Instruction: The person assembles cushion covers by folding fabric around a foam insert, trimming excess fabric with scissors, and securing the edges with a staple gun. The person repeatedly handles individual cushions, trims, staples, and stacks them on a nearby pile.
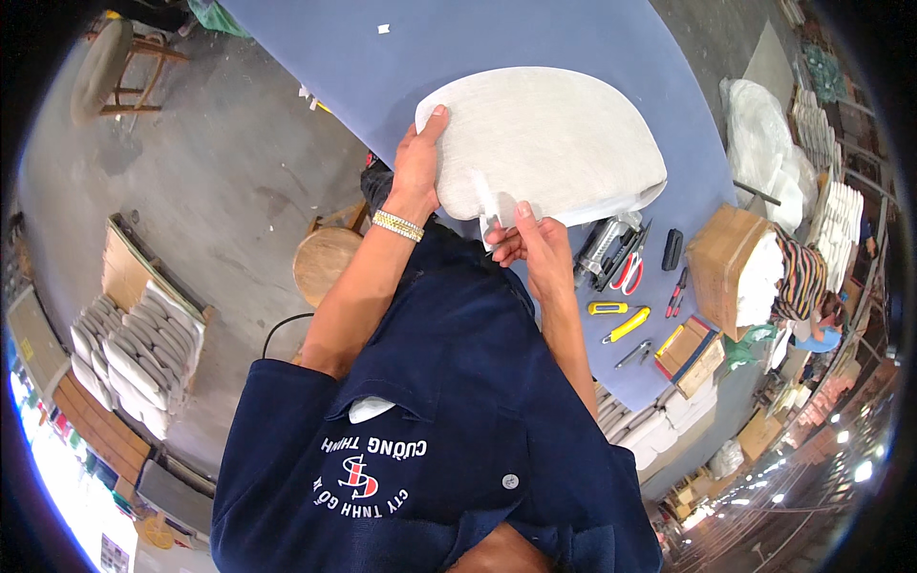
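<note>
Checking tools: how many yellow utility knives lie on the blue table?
2: the shorter knife below the scissors, the longer knife at its lower right; more may be hidden.

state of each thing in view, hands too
Pale pad: held at its left edge
Left hand: closed on that edge
Right hand: fingers bent at the white strip
Red-handled scissors: lying on the table, blades unclear
Two yellow cutters: lying apart
Large cardboard box: open, white material showing
Small box: open
</note>
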`<state>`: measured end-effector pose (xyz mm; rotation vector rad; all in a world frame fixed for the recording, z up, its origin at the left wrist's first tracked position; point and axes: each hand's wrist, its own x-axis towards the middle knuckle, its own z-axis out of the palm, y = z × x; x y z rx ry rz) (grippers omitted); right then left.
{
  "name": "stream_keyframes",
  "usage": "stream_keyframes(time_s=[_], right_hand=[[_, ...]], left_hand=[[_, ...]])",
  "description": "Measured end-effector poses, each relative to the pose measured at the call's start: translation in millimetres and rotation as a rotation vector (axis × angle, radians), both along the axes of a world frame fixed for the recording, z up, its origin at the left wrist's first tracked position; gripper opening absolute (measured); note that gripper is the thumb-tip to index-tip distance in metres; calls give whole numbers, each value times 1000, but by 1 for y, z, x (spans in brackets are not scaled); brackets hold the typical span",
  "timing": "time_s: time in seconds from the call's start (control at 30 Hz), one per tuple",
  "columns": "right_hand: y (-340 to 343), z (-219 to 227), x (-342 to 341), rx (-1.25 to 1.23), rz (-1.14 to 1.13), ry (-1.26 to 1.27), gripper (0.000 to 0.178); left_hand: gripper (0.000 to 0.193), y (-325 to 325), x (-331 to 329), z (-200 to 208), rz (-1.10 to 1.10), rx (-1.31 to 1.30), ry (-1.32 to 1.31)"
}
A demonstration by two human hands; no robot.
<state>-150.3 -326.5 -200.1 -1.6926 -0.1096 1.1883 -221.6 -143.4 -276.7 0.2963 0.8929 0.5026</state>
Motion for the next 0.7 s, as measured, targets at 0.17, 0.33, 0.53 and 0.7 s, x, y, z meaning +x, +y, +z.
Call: stream_keyframes(time_s=[0.17,0.33,0.53,0.7], right_hand=[[6,24,-16,-223,239,-370,70],[18,9,-9,-153,403,-696,68],[57,5,-6,-78,345,-681,68],[62,13,-5,-67,359,-543,58]], left_hand=[[51,-15,-5,-3,49,-58,84],[47,-27,-12,-34,57,-337,-72],[54,-9,-28,-10,-21,72,254],[50,-27,-63,24,-263,743,238]])
